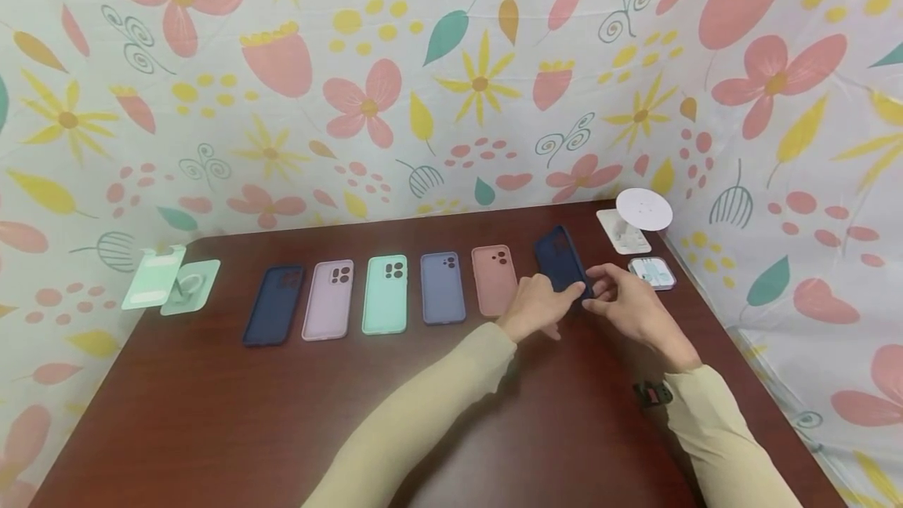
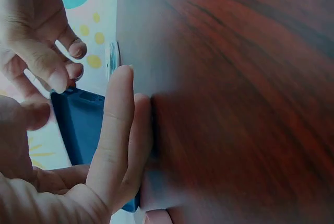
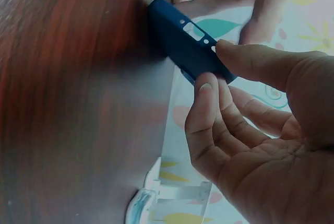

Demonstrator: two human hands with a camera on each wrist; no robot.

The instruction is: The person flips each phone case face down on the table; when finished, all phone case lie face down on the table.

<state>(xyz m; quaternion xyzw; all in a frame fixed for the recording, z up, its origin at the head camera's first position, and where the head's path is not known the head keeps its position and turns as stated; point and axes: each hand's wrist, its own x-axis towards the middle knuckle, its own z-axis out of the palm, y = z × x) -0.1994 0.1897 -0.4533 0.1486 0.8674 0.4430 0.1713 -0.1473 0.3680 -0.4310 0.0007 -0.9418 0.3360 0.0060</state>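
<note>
In the head view, two hands hold a dark blue phone case, the held case (image 1: 557,259), near the right end of the brown table (image 1: 451,414). The held case leans up at a tilt. The left hand (image 1: 538,306) has its thumb side on the near end. The right hand (image 1: 631,306) is partly closed, with its fingers at the near right corner. A dark band (image 1: 652,393) is by the right sleeve (image 1: 723,437). More cases lie in a row to the left: the pink case (image 1: 495,288), the gray-blue case (image 1: 442,296), the mint case (image 1: 384,300), the lilac case (image 1: 328,308) and the navy case (image 1: 271,310). A green stand (image 1: 154,281) is past the row. A white stand (image 1: 624,235) and a small box (image 1: 652,273) sit right of the hands. A flower cloth (image 1: 451,85) hangs behind.

In the left wrist view, the left hand has the held case between its thumb and fingers, and two of those fingers reach out straight. The right hand pinches a top corner.

In the right wrist view, the right hand's thumb and bent fingers pinch one end, next to little holes. I cannot tell if the other end touches the table.
</note>
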